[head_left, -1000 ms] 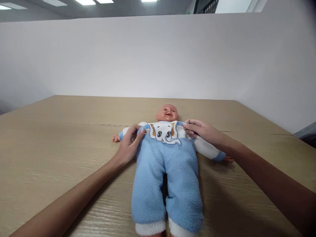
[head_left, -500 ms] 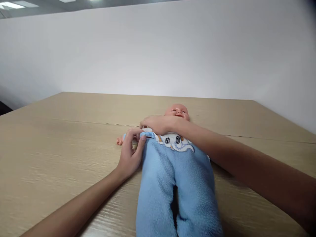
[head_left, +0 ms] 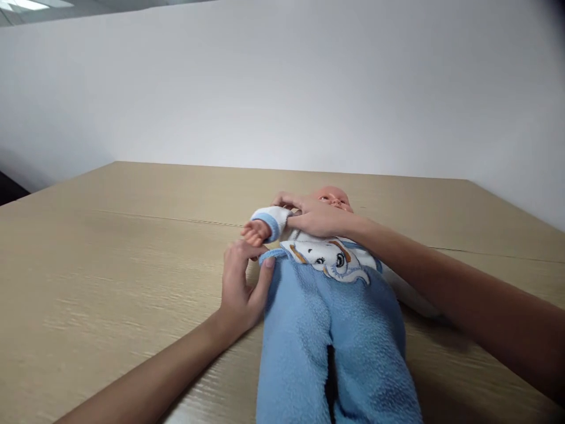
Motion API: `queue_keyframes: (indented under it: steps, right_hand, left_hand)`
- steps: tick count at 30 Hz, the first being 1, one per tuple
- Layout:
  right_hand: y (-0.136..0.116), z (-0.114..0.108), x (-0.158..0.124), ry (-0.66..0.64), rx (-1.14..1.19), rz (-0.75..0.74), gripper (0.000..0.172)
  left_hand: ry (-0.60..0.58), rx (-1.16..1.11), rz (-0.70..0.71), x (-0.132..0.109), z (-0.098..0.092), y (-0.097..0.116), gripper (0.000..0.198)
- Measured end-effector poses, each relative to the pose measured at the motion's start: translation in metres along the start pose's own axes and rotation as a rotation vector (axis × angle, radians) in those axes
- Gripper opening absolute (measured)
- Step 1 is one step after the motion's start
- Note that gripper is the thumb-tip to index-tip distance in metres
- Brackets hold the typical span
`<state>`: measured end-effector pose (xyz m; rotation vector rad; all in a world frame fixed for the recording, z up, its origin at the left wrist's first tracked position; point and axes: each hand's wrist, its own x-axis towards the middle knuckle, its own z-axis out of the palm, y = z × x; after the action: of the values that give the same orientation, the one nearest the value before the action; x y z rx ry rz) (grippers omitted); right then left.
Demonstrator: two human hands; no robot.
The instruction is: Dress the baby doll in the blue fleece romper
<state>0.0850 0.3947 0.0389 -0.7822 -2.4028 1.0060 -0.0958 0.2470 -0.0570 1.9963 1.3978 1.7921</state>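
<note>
A baby doll (head_left: 333, 196) lies on its back, its head away from me and its legs toward me. It wears blue fleece overalls (head_left: 304, 312) with an elephant patch (head_left: 338, 259) on the bib, over a white top. Between thumb and fingers, my left hand (head_left: 242, 277) pinches the blue-trimmed side edge of the overalls. Stretched across the doll's chest, my right hand (head_left: 309, 213) is closed around the white, blue-cuffed sleeve (head_left: 271, 219). The doll's small hand (head_left: 256, 232) sticks out of that cuff, just above my left hand. My right forearm covers part of the doll's far side.
The doll rests on a light wood table (head_left: 132, 265) with a seam running across it. A pale wall panel (head_left: 282, 88) stands behind the table. A dark object (head_left: 11, 188) shows at the far left edge.
My right hand has lifted the doll's arm from the table, so its hand and cuff now show higher up. The doll and both my hands appear farther right in view.
</note>
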Motion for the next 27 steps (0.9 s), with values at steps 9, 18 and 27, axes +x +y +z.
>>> queue_keyframes:
  steps: [9, 18, 27]
  right_hand:
    - [-0.005, 0.007, -0.014, 0.052, -0.135, -0.064, 0.038]
    - [-0.043, 0.018, -0.066, 0.086, -0.395, 0.179, 0.039]
    - [-0.006, 0.021, -0.073, 0.146, -0.009, 0.269, 0.042]
  left_hand:
    - [0.094, -0.371, -0.016, 0.002, 0.011, 0.006, 0.012]
    - [0.090, -0.844, -0.829, 0.010, 0.014, 0.008, 0.046]
    - [0.025, -0.947, -0.994, 0.019, 0.020, -0.006, 0.059]
